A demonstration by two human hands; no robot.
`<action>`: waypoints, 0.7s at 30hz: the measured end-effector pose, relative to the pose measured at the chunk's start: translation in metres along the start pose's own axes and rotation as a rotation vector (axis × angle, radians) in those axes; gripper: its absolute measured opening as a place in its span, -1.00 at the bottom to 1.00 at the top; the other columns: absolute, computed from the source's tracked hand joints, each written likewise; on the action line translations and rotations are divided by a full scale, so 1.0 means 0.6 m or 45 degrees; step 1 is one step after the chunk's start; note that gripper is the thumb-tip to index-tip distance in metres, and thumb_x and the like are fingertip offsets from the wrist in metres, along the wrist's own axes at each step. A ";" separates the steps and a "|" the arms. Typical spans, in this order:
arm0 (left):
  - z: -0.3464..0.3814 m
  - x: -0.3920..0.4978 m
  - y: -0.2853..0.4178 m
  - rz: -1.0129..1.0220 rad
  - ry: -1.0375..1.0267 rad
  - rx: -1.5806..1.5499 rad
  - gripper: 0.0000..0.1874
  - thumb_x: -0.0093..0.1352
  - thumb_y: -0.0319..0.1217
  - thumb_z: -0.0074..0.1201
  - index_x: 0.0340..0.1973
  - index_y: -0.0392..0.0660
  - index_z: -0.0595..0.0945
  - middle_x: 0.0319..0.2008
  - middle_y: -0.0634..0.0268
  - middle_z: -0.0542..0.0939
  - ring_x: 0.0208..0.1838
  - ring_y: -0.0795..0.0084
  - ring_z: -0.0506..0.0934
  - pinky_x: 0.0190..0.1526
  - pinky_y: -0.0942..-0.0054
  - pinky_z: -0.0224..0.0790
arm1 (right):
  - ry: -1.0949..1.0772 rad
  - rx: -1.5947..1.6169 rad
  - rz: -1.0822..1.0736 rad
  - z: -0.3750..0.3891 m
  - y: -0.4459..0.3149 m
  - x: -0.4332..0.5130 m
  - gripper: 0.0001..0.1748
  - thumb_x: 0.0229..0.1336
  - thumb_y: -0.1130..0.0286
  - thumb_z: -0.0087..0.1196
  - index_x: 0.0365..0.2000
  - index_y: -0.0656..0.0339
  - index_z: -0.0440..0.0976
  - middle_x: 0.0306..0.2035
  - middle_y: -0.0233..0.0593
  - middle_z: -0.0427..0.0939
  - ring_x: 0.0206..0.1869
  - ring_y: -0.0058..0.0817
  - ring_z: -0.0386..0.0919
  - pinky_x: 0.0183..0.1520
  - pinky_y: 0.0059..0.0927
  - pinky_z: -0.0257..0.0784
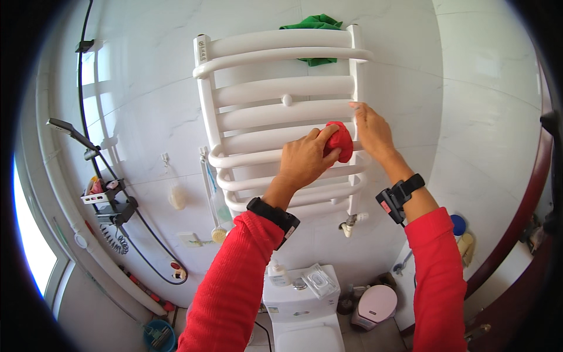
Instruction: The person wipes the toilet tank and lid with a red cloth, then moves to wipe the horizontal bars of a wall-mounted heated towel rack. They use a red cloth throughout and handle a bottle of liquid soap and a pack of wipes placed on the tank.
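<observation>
A white towel radiator (283, 88) with curved bars hangs on the tiled wall before me. My left hand (308, 154) grips a bunched red cloth (339, 143) against the middle bars, close to the right upright. Just right of the cloth, my right hand (373, 131) rests at the right upright, its fingertips near the end of a bar, and no object shows in it. A green cloth (313, 23) is draped over the back of the radiator's top, partly hidden by the bars. Both wrists wear black straps with small devices.
Below stands a white toilet (303, 303) with a pump bottle (278, 273) and a wipes pack (317, 280) on its tank. A pink lidded bin (376, 306) is to its right. A hand shower (70, 130) and black shelf (115, 211) are at left; a radiator valve (348, 224) sticks out below.
</observation>
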State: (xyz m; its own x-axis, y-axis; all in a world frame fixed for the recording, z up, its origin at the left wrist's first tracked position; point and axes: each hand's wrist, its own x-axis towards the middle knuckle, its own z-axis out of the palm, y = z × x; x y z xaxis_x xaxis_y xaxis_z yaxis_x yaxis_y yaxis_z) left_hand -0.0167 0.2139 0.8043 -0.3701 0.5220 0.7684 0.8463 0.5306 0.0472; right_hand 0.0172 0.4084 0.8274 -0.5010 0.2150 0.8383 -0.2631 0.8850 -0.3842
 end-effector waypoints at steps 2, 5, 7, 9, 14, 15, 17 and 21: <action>0.000 0.002 0.002 -0.018 0.016 -0.047 -0.49 0.33 -0.10 0.17 0.17 0.16 0.47 -0.08 0.34 0.66 -0.19 0.10 0.67 -0.19 0.15 0.54 | -0.142 0.078 0.290 0.009 0.012 0.012 -0.39 0.49 -0.03 -0.43 0.08 0.06 0.55 -0.03 -0.11 0.67 -0.10 -0.05 0.65 0.04 -0.11 0.49; -0.002 0.003 0.005 -0.038 -0.003 -0.035 -0.50 0.29 -0.16 0.18 0.14 0.15 0.47 -0.10 0.32 0.65 -0.20 0.08 0.66 -0.19 0.13 0.52 | -0.024 -0.302 0.132 0.039 0.014 -0.001 -0.46 0.45 0.03 -0.38 -0.13 -0.06 0.66 -0.28 -0.10 0.70 -0.17 -0.01 0.65 -0.02 -0.05 0.51; -0.003 0.000 0.005 -0.017 -0.011 -0.021 -0.51 0.26 -0.21 0.18 0.11 0.12 0.47 -0.10 0.28 0.64 -0.19 0.05 0.65 -0.19 0.11 0.51 | -0.005 -0.259 0.197 0.046 0.012 0.001 -0.47 0.40 0.10 -0.36 -0.25 -0.11 0.71 -0.23 -0.13 0.71 -0.15 -0.06 0.65 -0.05 -0.09 0.52; -0.009 -0.009 -0.005 0.037 0.004 -0.016 -0.53 0.25 -0.25 0.18 0.08 0.09 0.47 -0.10 0.24 0.62 -0.19 0.03 0.63 -0.20 0.09 0.50 | -0.048 -0.314 0.218 0.044 0.009 0.004 -0.46 0.39 0.10 -0.37 -0.26 -0.11 0.71 -0.23 -0.13 0.71 -0.15 -0.06 0.65 -0.04 -0.10 0.52; -0.047 -0.041 -0.060 0.089 0.059 -0.011 -0.49 0.23 -0.26 0.16 0.10 0.07 0.44 -0.16 0.15 0.58 -0.17 0.01 0.62 -0.23 0.07 0.49 | -0.155 -0.217 0.332 0.036 -0.001 0.004 -0.47 0.37 0.11 -0.32 -0.22 -0.06 0.73 -0.19 -0.22 0.73 -0.14 -0.10 0.66 0.01 -0.12 0.51; -0.062 -0.047 -0.076 0.099 0.069 -0.004 -0.49 0.23 -0.26 0.16 0.11 0.07 0.44 -0.16 0.15 0.58 -0.17 0.00 0.61 -0.22 0.07 0.49 | -0.127 -0.216 0.317 0.035 -0.004 0.004 -0.47 0.37 0.11 -0.31 -0.22 -0.06 0.73 -0.19 -0.21 0.73 -0.15 -0.11 0.66 0.01 -0.12 0.51; -0.089 -0.075 -0.108 0.126 0.116 -0.012 -0.47 0.22 -0.27 0.16 0.12 0.06 0.44 -0.15 0.14 0.58 -0.16 -0.04 0.61 -0.20 0.07 0.49 | -0.141 -0.197 0.362 0.037 -0.006 0.001 -0.48 0.37 0.11 -0.30 -0.24 -0.05 0.73 -0.20 -0.19 0.73 -0.15 -0.12 0.66 0.01 -0.13 0.52; -0.143 -0.127 -0.171 -0.033 0.171 -0.120 -0.48 0.20 -0.37 0.15 0.10 0.02 0.46 -0.12 0.07 0.62 -0.13 -0.09 0.60 -0.10 0.07 0.48 | -0.082 -0.244 0.357 0.042 -0.006 0.002 -0.48 0.39 0.08 -0.28 -0.25 -0.05 0.74 -0.29 -0.21 0.73 -0.20 -0.16 0.66 -0.04 -0.16 0.52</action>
State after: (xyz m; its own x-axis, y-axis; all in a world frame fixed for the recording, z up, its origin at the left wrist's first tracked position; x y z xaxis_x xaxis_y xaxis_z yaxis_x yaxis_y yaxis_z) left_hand -0.0424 0.0625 0.7959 -0.3431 0.4116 0.8443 0.8716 0.4745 0.1229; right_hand -0.0031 0.3948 0.8199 -0.5843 0.4396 0.6821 0.0486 0.8580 -0.5114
